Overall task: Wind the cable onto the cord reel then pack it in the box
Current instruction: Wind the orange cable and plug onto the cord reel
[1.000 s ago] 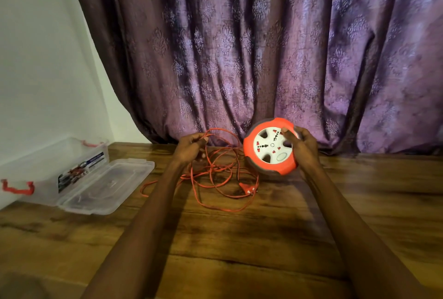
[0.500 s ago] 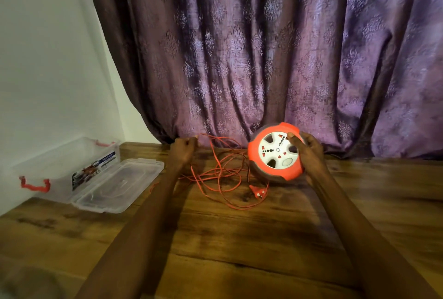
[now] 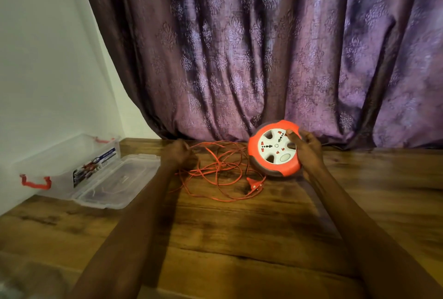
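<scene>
An orange and white cord reel (image 3: 273, 149) stands on edge on the wooden table, its socket face turned toward me. My right hand (image 3: 305, 150) grips its right side, thumb on the white face. The thin orange cable (image 3: 215, 169) lies in loose loops on the table left of the reel, with its orange plug (image 3: 253, 184) in front. My left hand (image 3: 178, 155) is closed on a strand of the cable at the left of the tangle. A clear plastic box (image 3: 60, 162) with red latches stands open at the far left.
The box's clear lid (image 3: 115, 180) lies flat beside the box. A purple patterned curtain (image 3: 263, 47) hangs right behind the reel along the table's back edge. A white wall (image 3: 43, 59) bounds the left side. Bare wood table (image 3: 239, 238) stretches toward me.
My left hand has shifted slightly left along the cable, still pinching it. The reel has turned a little in my right hand. The camera view has drifted, so everything sits further right.
</scene>
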Demonstrator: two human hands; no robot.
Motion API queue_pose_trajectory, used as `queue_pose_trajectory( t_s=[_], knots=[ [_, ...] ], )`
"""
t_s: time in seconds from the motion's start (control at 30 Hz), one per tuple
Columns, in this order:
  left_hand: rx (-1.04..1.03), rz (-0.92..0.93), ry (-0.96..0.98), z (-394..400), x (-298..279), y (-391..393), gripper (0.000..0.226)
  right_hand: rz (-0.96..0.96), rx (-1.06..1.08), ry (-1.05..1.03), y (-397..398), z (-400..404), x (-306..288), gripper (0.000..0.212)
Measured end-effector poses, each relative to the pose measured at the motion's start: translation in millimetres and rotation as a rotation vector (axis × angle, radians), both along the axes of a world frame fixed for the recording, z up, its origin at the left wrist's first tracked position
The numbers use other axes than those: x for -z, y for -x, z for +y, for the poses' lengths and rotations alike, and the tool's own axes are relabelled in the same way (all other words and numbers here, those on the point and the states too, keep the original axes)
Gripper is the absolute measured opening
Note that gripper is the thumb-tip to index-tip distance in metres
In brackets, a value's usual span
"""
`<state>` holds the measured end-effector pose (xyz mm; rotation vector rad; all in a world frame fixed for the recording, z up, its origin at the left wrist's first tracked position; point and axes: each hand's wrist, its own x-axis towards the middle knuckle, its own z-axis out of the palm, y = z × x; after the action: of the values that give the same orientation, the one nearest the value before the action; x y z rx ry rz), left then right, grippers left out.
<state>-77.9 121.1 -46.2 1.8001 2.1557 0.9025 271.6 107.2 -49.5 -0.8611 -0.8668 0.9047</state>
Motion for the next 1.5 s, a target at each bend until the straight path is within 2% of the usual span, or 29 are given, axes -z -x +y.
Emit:
queue_pose_trajectory(
  t_s=[0.13,0.23,0.37,0.43,0.53,0.6,0.67,0.87,1.03,1.2,1.27,1.33,1.4,1.5],
  knots=[
    [0.182,-0.451,0.078,-3,-7,-26,0.043,0.021,0.004,0.000,6,-1,3,0.027],
    [0.220,-0.504,0.101,-6,-14,-42,0.030,0.034,0.034,0.004,12,0,4,0.028],
    [0.374,-0.660,0.161,-12,-27,-62,0.026,0.064,0.035,-0.007,22,0,4,0.029],
    [0.427,-0.647,0.100,-14,-35,-68,0.015,0.015,0.002,-0.011,26,-1,3,0.027],
    [0.486,-0.578,0.025,-14,-45,-73,0.023,-0.107,-0.068,-0.046,33,-2,1,0.017],
    [0.527,-0.537,0.016,-16,-49,-77,0.025,-0.170,-0.109,-0.075,38,-4,-1,0.026],
    [0.549,-0.584,0.040,-16,-51,-79,0.023,-0.239,-0.143,-0.108,43,-6,-3,0.033],
    [0.671,-0.663,0.056,-18,-54,-79,0.027,-0.447,-0.194,-0.174,49,-7,-3,0.038],
    [0.763,-0.521,-0.039,-15,-57,-80,0.018,-0.590,-0.206,-0.239,50,-6,-3,0.039],
    [0.670,-0.282,-0.121,-3,-58,-82,0.035,-0.703,-0.217,-0.356,55,-6,-5,0.059],
    [0.658,-0.239,-0.130,1,-57,-81,0.038,-0.822,-0.216,-0.411,52,-6,-8,0.059],
    [0.659,-0.241,-0.125,4,-55,-79,0.038,-1.037,-0.158,-0.436,47,-5,-12,0.053],
    [0.661,-0.243,-0.128,6,-56,-78,0.038,-1.251,-0.121,-0.393,45,-5,-20,0.053],
    [0.665,-0.247,-0.123,6,-56,-77,0.038,-1.452,-0.140,-0.290,49,-5,-39,0.056]
  ],
)
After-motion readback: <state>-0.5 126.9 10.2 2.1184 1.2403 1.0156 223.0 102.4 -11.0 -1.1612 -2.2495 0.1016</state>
